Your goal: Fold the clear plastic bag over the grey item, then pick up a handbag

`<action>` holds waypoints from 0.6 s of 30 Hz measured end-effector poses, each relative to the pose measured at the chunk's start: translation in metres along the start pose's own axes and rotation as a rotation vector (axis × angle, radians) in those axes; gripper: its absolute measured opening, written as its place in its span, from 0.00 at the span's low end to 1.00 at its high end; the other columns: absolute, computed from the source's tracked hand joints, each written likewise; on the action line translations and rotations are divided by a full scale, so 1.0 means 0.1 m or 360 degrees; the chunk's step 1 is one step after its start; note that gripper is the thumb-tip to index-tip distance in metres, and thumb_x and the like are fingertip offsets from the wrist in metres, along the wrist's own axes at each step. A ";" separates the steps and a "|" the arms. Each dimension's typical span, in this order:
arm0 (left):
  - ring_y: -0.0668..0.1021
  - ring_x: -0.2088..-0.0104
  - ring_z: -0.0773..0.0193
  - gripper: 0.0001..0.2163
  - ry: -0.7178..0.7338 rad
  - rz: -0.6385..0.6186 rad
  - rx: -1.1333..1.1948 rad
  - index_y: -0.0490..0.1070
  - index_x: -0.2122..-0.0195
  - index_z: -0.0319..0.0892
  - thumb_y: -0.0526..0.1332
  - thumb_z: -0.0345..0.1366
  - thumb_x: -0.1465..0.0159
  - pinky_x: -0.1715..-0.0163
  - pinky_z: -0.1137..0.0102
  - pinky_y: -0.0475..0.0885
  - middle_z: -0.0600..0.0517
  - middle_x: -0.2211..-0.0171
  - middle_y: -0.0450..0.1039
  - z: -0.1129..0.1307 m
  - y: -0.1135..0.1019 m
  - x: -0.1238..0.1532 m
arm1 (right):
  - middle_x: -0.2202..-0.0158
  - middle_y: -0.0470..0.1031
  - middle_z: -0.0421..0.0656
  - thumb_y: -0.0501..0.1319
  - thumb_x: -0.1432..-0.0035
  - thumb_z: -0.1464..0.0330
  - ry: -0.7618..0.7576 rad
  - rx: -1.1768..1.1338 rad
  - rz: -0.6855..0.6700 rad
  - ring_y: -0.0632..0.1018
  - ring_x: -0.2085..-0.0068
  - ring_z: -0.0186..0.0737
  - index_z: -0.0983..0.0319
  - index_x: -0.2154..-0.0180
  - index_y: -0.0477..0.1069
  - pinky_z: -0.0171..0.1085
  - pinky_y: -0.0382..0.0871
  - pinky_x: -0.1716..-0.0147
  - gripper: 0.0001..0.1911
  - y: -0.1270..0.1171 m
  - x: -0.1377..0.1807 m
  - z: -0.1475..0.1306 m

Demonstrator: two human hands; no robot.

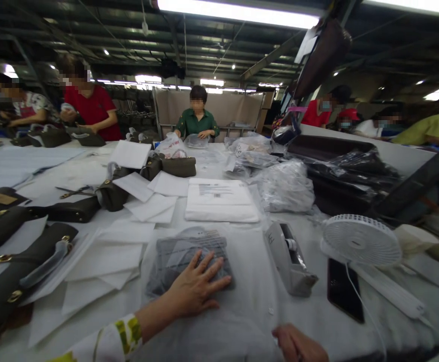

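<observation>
Centre frame, the left hand (197, 287) lies open, flat on a grey pouch (189, 261) sleeved in a clear bag (242, 281); soft, slippery, best pinched at edges. The right hand (298, 346), bottom edge, looks loosely curled.

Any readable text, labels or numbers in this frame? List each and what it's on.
Nothing legible.
White packet stack: printed label with a barcode, too small to read.
Tape dispenser: dark mark on its side, blurred.
Clear bags further back: a white tag, unreadable.
Grey item in a clear bag under the left hand: no print visible.
</observation>
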State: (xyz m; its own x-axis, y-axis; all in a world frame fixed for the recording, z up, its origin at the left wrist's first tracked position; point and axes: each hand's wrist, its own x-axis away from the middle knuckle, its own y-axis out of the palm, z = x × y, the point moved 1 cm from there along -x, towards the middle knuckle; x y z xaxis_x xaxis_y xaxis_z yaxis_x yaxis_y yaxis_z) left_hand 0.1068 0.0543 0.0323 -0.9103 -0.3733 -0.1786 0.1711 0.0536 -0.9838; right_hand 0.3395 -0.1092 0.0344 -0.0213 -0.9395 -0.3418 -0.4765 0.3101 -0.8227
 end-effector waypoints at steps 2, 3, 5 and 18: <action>0.49 0.34 0.40 0.36 -0.0024 0.0026 -0.0001 0.41 0.33 0.54 0.56 0.54 0.38 0.40 0.41 0.44 0.42 0.32 0.43 0.13 0.04 0.02 | 0.63 0.79 0.50 0.40 0.32 0.63 -0.0163 0.0002 0.0000 0.79 0.62 0.42 0.63 0.56 0.74 0.39 0.72 0.60 0.24 -0.05 -0.58 -0.23; 0.49 0.34 0.40 0.36 -0.0052 0.0048 0.0001 0.41 0.33 0.52 0.55 0.55 0.38 0.39 0.41 0.44 0.40 0.32 0.44 0.20 0.05 0.05 | 0.54 0.76 0.52 0.39 0.32 0.63 -0.0321 0.0076 -0.0142 0.76 0.53 0.44 0.64 0.49 0.70 0.42 0.68 0.52 0.25 0.01 -0.87 -0.36; 0.50 0.34 0.40 0.38 -0.0151 0.0110 0.0005 0.41 0.33 0.49 0.54 0.58 0.39 0.39 0.42 0.45 0.38 0.33 0.46 0.36 0.05 0.19 | 0.41 0.67 0.47 0.47 0.34 0.60 -0.0544 0.0101 -0.0339 0.65 0.40 0.47 0.58 0.43 0.65 0.47 0.56 0.41 0.22 0.27 -1.38 -0.60; 0.76 0.51 0.55 0.37 -0.2032 0.1517 0.1678 0.47 0.38 0.44 0.64 0.41 0.46 0.51 0.59 0.71 0.41 0.45 0.67 0.94 0.51 1.47 | 0.37 0.60 0.49 0.45 0.34 0.53 -0.0677 0.0298 -0.0525 0.60 0.38 0.55 0.56 0.39 0.59 0.55 0.53 0.42 0.27 0.99 -1.81 -0.59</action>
State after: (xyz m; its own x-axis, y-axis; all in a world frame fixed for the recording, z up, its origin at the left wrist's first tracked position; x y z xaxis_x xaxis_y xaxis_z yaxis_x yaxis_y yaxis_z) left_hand 0.0172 -0.0848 -0.0428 0.3061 -0.9517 0.0229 0.9491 0.3032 -0.0850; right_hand 0.2444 0.0827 0.0420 0.4767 -0.8616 -0.1742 -0.2331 0.0672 -0.9701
